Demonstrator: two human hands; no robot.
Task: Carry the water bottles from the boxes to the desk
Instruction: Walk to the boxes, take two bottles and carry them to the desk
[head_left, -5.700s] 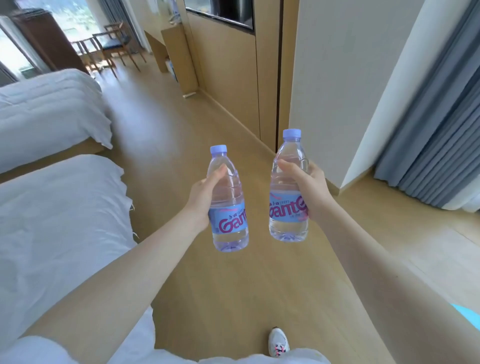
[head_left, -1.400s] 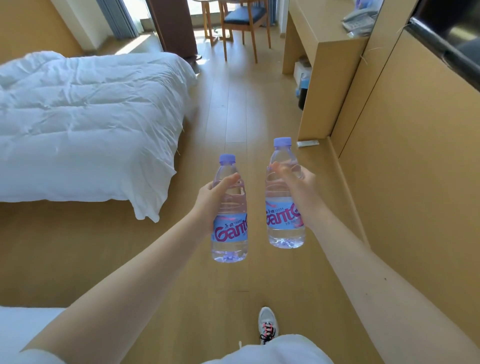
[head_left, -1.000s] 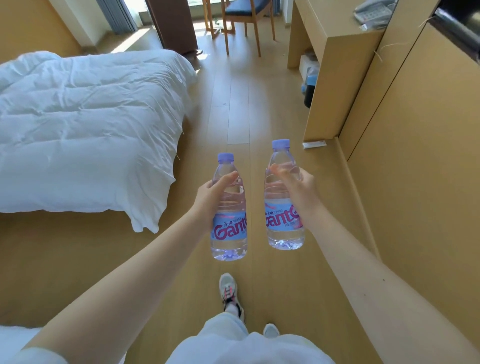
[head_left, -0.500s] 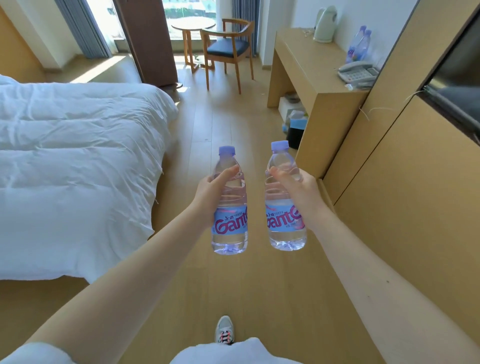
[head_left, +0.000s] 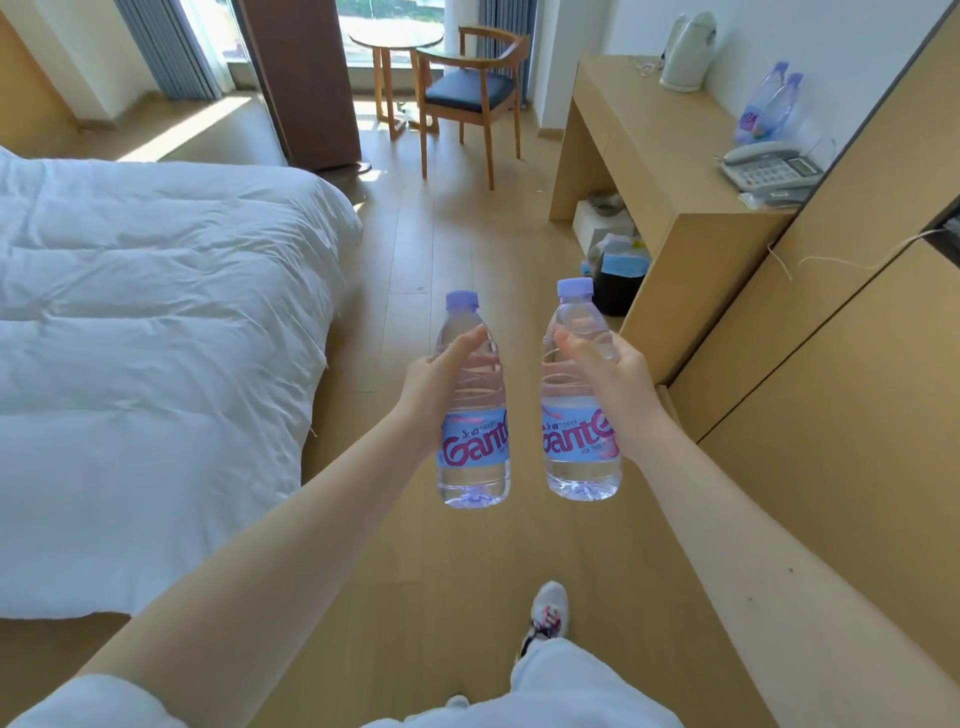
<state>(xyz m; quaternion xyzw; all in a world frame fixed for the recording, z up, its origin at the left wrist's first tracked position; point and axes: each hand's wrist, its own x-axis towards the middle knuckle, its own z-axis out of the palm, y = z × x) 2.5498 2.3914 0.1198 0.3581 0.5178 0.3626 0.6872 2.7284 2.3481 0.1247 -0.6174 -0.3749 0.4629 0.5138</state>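
**Closing on the desk: two bottles in transit**

Nearer than half a second ago, the desk (head_left: 639, 140) is now showing us its whole top, while the bed (head_left: 156, 312) is sliding away to our left. We are walking forward, with one shoe (head_left: 545, 613) stepping out below us.

- Left hand (head_left: 441, 384): we are wrapping thumb and fingers round the upper body of the left bottle (head_left: 472, 441) and holding it upright over the floor.
- Right hand (head_left: 618, 384): we are gripping the right bottle (head_left: 579, 441) in the same way. It is upright, just beside the first, and the two are not touching.
- Desk: it is standing ahead on our right against the wall, well apart from both carried bottles. It is bearing a kettle (head_left: 685, 52) at the far end, two standing bottles (head_left: 769, 109) by the wall, and a telephone (head_left: 769, 169) at the near end.
- Beyond: a chair (head_left: 467, 93) and a round table (head_left: 395, 41) are sitting by the window.

Reading of the change: we are judging this trip to be in its last stretch, with the grips unchanged and only the room shifting around us. Neither carried bottle is set down yet. The bare wood along the desk's front edge looks to us like the likeliest landing spot, beside the pair already there. We are expecting the telephone to need some clearance.
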